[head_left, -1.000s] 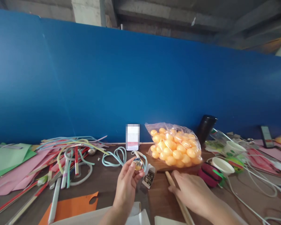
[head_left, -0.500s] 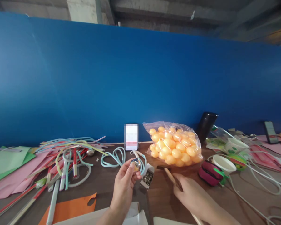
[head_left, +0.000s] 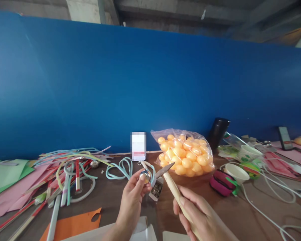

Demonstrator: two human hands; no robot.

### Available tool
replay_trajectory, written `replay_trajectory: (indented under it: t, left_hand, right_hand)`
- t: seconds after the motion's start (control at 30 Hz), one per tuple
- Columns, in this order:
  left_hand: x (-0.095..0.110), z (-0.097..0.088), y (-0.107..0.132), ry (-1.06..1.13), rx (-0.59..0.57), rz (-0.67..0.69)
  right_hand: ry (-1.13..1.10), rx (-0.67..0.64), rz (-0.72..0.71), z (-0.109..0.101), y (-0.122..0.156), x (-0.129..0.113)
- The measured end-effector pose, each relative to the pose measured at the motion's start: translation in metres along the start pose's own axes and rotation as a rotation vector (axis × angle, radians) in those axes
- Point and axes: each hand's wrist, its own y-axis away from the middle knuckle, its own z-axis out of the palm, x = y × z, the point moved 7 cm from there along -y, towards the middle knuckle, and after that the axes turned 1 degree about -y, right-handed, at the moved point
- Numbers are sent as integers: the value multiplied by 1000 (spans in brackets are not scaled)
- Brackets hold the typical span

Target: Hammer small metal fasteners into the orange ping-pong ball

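My left hand (head_left: 132,195) pinches a shiny, round silver ball (head_left: 145,176) between thumb and fingers, above the table. My right hand (head_left: 194,207) is closed around the wooden handle of a hammer (head_left: 174,189). The hammer's narrow metal head (head_left: 165,170) is raised, just right of the ball and apart from it. Below the head stands a small open box (head_left: 153,197) of tiny metal pieces, too small to name exactly. Behind my left hand lies a coiled light-blue cord (head_left: 119,169).
A clear bag of orange balls (head_left: 183,157) stands behind the hammer. A black cylinder (head_left: 218,132), a magenta pouch (head_left: 222,184) and a white cup (head_left: 237,172) are right. Tubes and sticks (head_left: 75,167) are piled left, near an orange sheet (head_left: 72,225).
My right hand has lifted the hammer and tilted its head up, toward the silver ball. My left hand keeps its pinch on the ball. The camera view has shifted slightly.
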Motion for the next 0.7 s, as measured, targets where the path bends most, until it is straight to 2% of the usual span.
replay_trajectory:
  t: [0.13,0.3,0.47,0.63,0.7]
  left_hand:
    - [-2,3,1,2,-20,-42]
    - [-4,5,4,-36,-55,-52]
    - [-6,4,4,-109,-77,-47]
    - [-6,4,5,-138,-83,-40]
    - [-6,4,5,-148,-88,-32]
  right_hand:
    - [-21,74,-65,6,1,0]
    - [112,115,-190,5,6,-7]
    - [305,39,-331,11,7,-12]
    - [363,106,-376,10,9,-16]
    - [396,83,-379,12,8,-15]
